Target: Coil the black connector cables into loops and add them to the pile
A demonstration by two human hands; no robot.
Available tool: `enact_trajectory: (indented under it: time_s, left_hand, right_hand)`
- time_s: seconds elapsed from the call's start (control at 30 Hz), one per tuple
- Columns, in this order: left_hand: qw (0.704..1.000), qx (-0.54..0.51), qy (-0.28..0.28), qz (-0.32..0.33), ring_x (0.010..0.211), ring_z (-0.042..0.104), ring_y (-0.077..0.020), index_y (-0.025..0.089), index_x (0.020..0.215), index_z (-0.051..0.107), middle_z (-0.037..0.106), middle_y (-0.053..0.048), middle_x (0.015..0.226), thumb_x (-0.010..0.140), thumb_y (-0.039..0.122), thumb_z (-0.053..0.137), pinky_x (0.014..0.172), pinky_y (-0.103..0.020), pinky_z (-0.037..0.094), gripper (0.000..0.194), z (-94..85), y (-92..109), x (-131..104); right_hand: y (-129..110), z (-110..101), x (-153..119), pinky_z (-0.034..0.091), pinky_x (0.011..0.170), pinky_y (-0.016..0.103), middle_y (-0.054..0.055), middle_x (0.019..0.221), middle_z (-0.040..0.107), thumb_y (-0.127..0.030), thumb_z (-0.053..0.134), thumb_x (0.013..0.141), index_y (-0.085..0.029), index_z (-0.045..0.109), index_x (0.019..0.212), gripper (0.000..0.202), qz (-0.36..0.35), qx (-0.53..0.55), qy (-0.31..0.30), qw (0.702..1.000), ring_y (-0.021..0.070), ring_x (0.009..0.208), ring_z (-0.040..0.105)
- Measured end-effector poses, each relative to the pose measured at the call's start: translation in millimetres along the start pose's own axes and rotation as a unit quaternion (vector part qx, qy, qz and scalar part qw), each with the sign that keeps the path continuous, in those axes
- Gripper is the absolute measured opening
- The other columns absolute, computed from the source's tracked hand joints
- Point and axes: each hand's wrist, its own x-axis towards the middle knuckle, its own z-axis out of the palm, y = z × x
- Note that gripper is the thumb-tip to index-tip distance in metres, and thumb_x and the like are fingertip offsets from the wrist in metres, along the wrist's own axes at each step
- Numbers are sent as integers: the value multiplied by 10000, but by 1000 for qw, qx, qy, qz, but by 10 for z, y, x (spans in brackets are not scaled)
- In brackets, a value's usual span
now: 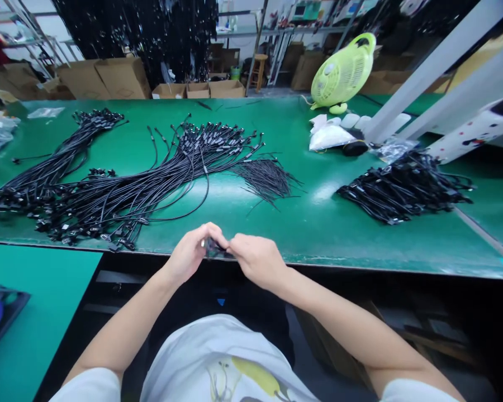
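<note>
While the left hand (189, 252) curls its fingers around a blurred black item (215, 249) just below frame centre, the right hand (257, 258) pinches it; black cables (145, 185) lie centre-left.

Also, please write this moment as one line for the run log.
left hand: holding small dark item, blurred | right hand: holding same item | green table: long cables left, thin black strips centre, black bundles right
</note>
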Motion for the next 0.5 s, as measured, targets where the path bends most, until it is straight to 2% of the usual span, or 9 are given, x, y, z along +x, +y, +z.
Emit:
enact_trajectory:
  time_s: [0.03, 0.1, 0.13, 0.2, 0.3, 0.37, 0.43, 0.47, 0.5]
  left_hand:
    - [999, 33, -6, 12, 745, 512, -161, 146, 655, 733, 560, -64, 827, 884, 479, 496, 723, -285, 433, 469, 4, 8, -39]
    - [995, 92, 36, 26, 817, 535, -162, 163, 705, 749, 559, -55, 891, 844, 450, 609, 784, -277, 437, 349, 34, -33, -101]
    - [992, 99, 72, 23, 888, 550, -169, 183, 813, 759, 578, -53, 961, 806, 406, 678, 832, -276, 437, 237, 57, -81, -117]
    - [991, 65, 115, -6, 1045, 560, -199, 224, 1062, 717, 608, -59, 1133, 775, 374, 730, 940, -307, 426, 325, 112, -206, -120]
    - [996, -16, 61, -59, 1150, 570, -260, 191, 1245, 630, 628, -106, 1253, 868, 478, 602, 1030, -402, 407, 474, 225, -387, -96]
    - [997, -34, 55, -40, 1211, 549, -279, 175, 1273, 610, 622, -114, 1294, 910, 497, 528, 1073, -423, 381, 492, 320, -467, -91]
    - [996, -28, 87, 4, 1294, 493, -259, 203, 1296, 588, 588, -89, 1358, 935, 467, 502, 1123, -401, 335, 456, 413, -508, -102]
    - [994, -16, 102, 29, 1321, 470, -243, 220, 1300, 582, 572, -74, 1381, 946, 448, 494, 1140, -386, 315, 431, 452, -517, -112]
    - [992, -1, 111, 53, 1332, 461, -229, 235, 1301, 577, 564, -64, 1393, 953, 428, 488, 1149, -375, 304, 408, 482, -519, -124]
  right_hand:
    - [43, 16, -7, 291, 584, 267, -4, 664, 553, -195, 423, 961, -189, 553, 736, 260, 13, -14, 3, 1000, 119, 611, 478]
    - [131, 49, -15, 276, 595, 283, 7, 666, 549, -155, 422, 942, -187, 559, 747, 240, 19, -69, 17, 997, 132, 617, 458]
    - [164, 66, -18, 264, 597, 294, 12, 658, 539, -127, 416, 927, -186, 561, 753, 234, 11, -99, 26, 995, 141, 612, 440]
    - [190, 97, -21, 239, 594, 312, 18, 641, 517, -90, 405, 902, -184, 555, 751, 232, -8, -145, 40, 989, 152, 599, 405]
    - [143, 110, -15, 232, 589, 312, 16, 632, 503, -93, 407, 892, -186, 537, 730, 228, -6, -146, 48, 988, 151, 590, 393]
    - [82, 90, -3, 249, 595, 299, 14, 635, 511, -112, 411, 899, -185, 530, 712, 234, 44, -99, 51, 993, 141, 592, 407]
    - [17, 66, 4, 265, 596, 284, 16, 654, 528, -171, 416, 921, -184, 525, 695, 251, 142, 7, 60, 988, 130, 602, 428]
    - [-11, 62, 2, 270, 587, 275, 15, 659, 531, -219, 421, 932, -184, 520, 684, 270, 194, 96, 63, 974, 123, 597, 429]
    - [-34, 65, -6, 270, 564, 266, 10, 649, 519, -279, 426, 939, -184, 512, 671, 296, 244, 209, 63, 945, 114, 572, 413]
